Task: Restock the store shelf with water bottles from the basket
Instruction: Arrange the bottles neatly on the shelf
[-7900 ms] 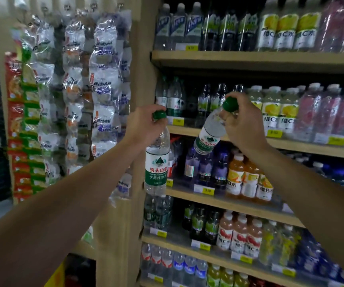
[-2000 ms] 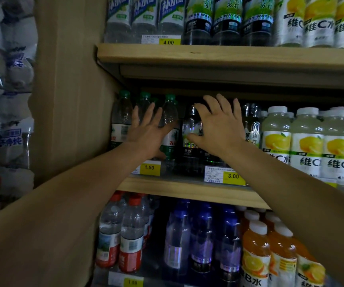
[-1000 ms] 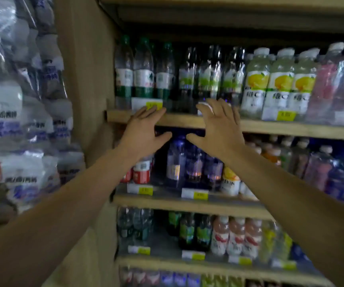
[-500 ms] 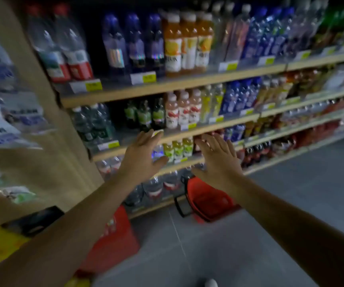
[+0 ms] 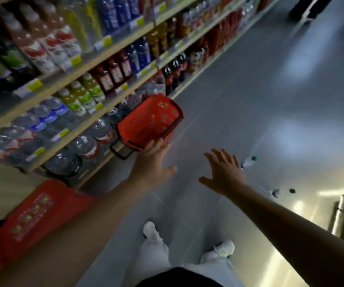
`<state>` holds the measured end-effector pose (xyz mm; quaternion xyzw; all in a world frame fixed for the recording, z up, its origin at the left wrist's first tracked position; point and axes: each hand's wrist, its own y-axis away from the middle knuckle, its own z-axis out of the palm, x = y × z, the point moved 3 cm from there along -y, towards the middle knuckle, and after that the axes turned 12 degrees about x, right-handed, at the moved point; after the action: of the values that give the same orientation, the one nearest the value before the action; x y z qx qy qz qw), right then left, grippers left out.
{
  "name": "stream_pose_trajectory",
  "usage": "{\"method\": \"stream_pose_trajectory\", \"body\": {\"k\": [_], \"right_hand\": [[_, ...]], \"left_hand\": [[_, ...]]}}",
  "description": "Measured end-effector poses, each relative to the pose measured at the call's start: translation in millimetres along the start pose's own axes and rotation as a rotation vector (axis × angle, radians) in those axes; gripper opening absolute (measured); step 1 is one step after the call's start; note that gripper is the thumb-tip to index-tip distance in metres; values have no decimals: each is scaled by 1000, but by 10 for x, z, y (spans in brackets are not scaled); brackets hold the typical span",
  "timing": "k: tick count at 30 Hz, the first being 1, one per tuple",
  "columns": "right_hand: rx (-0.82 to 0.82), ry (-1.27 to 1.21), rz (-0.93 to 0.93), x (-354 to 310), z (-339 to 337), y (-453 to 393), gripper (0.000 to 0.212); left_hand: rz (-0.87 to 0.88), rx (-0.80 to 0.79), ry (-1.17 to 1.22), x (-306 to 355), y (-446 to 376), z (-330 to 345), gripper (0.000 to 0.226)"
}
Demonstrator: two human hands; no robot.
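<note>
A red plastic basket (image 5: 146,121) with black handles stands on the grey floor against the bottom of the shelf unit (image 5: 88,65); I see no bottles inside it. My left hand (image 5: 152,164) hovers just in front of the basket's near rim, fingers straight, holding nothing. My right hand (image 5: 222,172) is spread open over the bare floor to the right, also holding nothing. Two water bottles lie on the floor at the right, one with a green cap (image 5: 248,161), another (image 5: 280,192) nearer me.
The shelves on the left hold rows of drink bottles with yellow price tags. A red box (image 5: 34,214) sits on the floor at the lower left. My white shoes (image 5: 152,233) stand on the grey tiled aisle floor (image 5: 249,100). A dark object stands at the far right edge.
My view has swung down from the upper shelves to the floor. Both open hands have dropped from shelf height toward the red basket, which now sits closer.
</note>
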<state>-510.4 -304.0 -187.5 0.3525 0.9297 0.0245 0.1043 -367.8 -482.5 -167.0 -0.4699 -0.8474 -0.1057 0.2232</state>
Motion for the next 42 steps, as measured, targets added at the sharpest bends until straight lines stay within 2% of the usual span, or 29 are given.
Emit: {"method": "stream_pose_trajectory", "body": {"k": [3, 8, 12, 19, 29, 34, 42], "right_hand": [[-5, -20, 118, 816, 90, 355, 89], [8, -81, 304, 2173, 74, 943, 87], [63, -95, 479, 3202, -32, 1298, 83], [72, -148, 685, 4337, 102, 1336, 77], [-35, -276, 918, 5595, 1076, 531, 77], [-56, -383, 1032, 6165, 1891, 193, 77], [-103, -498, 1153, 6987, 3539, -7, 73]], "left_hand": [[83, -45, 26, 626, -80, 555, 88], [171, -167, -45, 1672, -255, 1390, 97], [212, -268, -13, 2450, -453, 1911, 90], [269, -387, 18, 3240, -1009, 2859, 80], [202, -513, 16, 3621, -2321, 4627, 79], [170, -584, -49, 3484, -2717, 5583, 78], [94, -610, -115, 3126, -2882, 7322, 74]]}}
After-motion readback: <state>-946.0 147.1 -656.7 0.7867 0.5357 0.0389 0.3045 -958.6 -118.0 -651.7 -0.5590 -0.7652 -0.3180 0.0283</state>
